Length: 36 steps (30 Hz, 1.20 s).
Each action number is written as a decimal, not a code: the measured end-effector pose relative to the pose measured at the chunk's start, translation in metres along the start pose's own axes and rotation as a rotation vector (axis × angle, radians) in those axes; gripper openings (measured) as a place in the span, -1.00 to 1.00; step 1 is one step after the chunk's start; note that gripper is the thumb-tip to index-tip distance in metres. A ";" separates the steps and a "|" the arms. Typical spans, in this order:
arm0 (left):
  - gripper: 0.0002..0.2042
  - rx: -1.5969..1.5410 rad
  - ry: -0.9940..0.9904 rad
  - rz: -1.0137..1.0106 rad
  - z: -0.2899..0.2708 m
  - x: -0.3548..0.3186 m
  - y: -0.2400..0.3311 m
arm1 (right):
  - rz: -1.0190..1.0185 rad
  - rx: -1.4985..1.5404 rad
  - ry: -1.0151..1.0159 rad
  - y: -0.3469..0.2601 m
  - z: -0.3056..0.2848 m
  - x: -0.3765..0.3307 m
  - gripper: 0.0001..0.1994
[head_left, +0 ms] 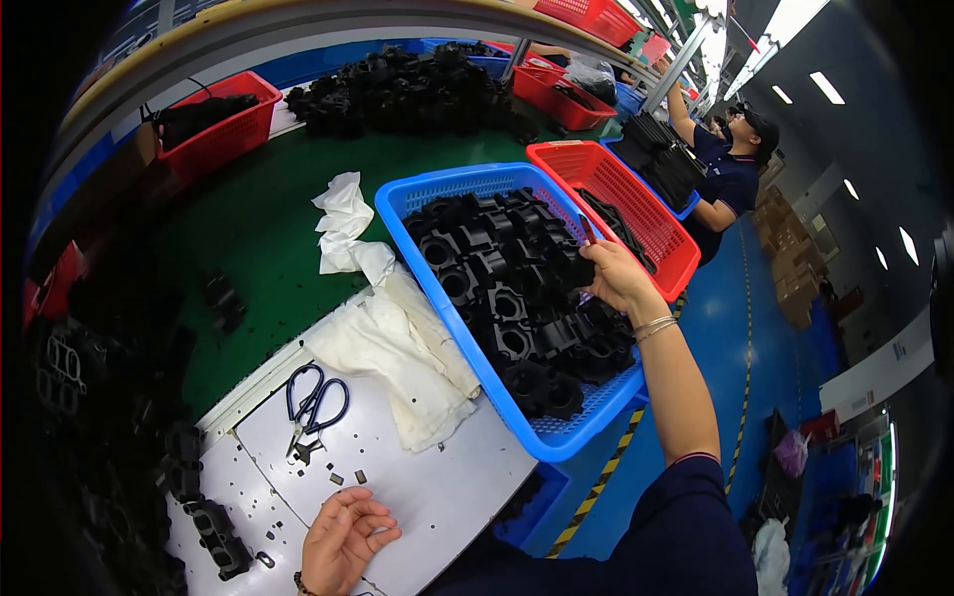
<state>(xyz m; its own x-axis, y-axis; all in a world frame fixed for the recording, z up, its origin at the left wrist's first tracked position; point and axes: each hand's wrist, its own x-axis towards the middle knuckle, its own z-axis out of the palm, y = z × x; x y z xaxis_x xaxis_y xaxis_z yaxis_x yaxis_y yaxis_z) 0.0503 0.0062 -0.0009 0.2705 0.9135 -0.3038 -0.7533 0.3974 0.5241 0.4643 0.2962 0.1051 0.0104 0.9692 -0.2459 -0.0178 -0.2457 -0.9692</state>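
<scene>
My right hand [618, 276] reaches over a blue plastic basket [542, 445] filled with black molded plastic parts [487, 283]. Its fingers are closed on one such black part at the basket's right side. A slim dark red and black object [587, 229] sticks up by the same fingers; its kind I cannot make out. My left hand [346, 536] is low over the white tabletop [397, 487], fingers loosely curled and apart, holding nothing. Small black scraps [336, 478] lie beside it. Farther off rests a pair of dark-handled scissors [316, 402].
Crumpled white cloths [397, 358] lie left of the basket. A red basket [668, 236] adjoins it on the right. Black parts [221, 536] sit at the table's left, and a large black heap [407, 89] covers the far green surface. A co-worker [730, 164] stands at far right.
</scene>
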 end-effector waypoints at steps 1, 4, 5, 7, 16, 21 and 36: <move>-0.66 0.006 0.005 -0.002 0.001 0.000 0.000 | -0.001 0.037 0.011 -0.001 0.002 0.000 -0.85; -0.66 0.009 0.016 -0.005 0.002 0.000 0.001 | -0.011 0.154 -0.018 -0.007 0.007 -0.008 -0.80; -0.66 0.007 0.022 -0.006 0.003 0.000 0.001 | -0.012 0.151 -0.019 -0.007 0.006 -0.008 -0.80; -0.66 0.013 0.030 -0.004 0.004 0.000 0.002 | -0.021 0.239 -0.022 -0.007 0.005 -0.007 -0.78; -0.64 -0.018 -0.024 -0.011 -0.006 0.001 0.000 | -0.220 -0.768 0.295 0.024 0.016 0.002 -0.84; -0.62 -0.053 -0.083 -0.030 -0.010 0.002 -0.003 | -0.442 -0.791 0.205 0.040 0.003 0.010 -0.77; -0.62 -0.084 -0.100 -0.003 -0.004 0.001 -0.002 | -0.253 -1.326 0.361 -0.046 -0.023 -0.081 -0.60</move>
<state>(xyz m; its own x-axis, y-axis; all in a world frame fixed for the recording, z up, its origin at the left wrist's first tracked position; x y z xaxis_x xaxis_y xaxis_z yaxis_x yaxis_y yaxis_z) 0.0502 0.0058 -0.0052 0.3282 0.9181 -0.2223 -0.7985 0.3954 0.4539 0.4871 0.2284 0.1691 0.1284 0.9814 0.1424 0.9690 -0.0936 -0.2288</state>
